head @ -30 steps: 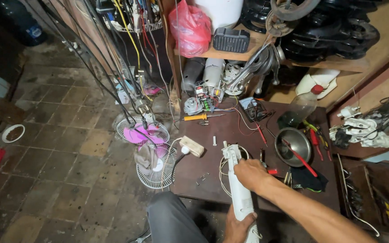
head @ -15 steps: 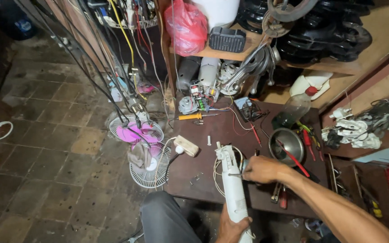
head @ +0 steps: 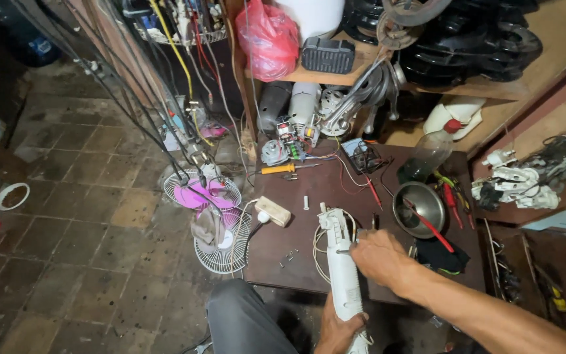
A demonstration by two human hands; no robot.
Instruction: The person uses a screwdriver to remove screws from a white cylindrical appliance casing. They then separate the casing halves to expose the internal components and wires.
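Gripping the long white housing at its lower end, your left hand props it over the table's near edge, while your right hand pinches something small against its side. One metal bowl holds a red-handled tool; two fan grilles crowd the floor leftward.

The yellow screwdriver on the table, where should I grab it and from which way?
Grab the yellow screwdriver by its thick yellow handle, the left end, coming down from above. It lies flat on the dark table, with its thin metal shaft pointing right toward the red wires. The handle end looks freer, though small parts sit close behind it.
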